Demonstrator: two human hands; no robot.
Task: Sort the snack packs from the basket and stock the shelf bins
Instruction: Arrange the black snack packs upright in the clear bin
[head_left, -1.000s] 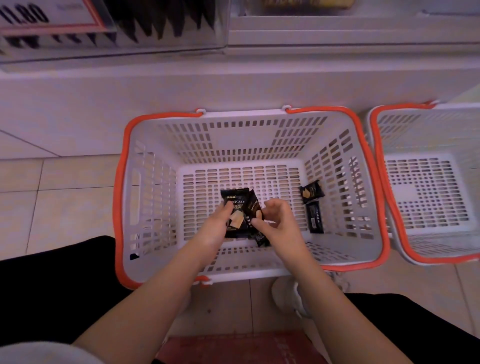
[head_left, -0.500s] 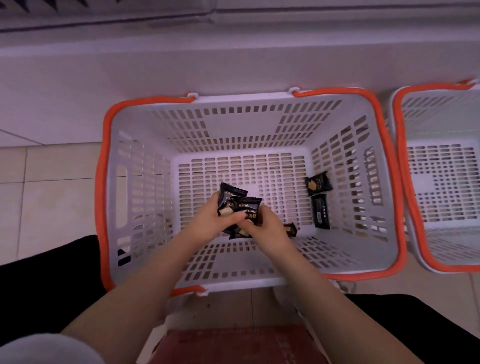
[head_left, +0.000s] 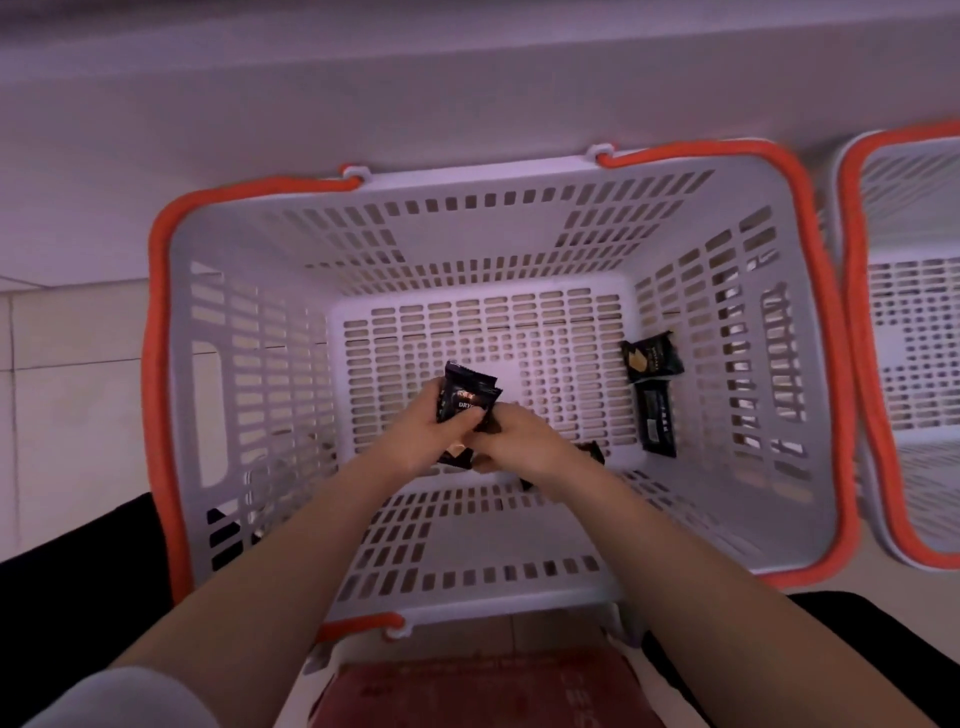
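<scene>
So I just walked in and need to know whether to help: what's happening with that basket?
A person is reaching into the white basket with both hands. The left hand grips a small stack of dark snack packs, and the right hand pinches the same stack from the other side. Two more dark packs lie loose against the basket's right wall, and another peeks out behind the right wrist. A second basket stands to the right.

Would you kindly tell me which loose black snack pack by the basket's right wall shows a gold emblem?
The farther black snack pack, tilted against the grey slotted basket wall; the black pack just nearer lies flat with only small print.
</scene>
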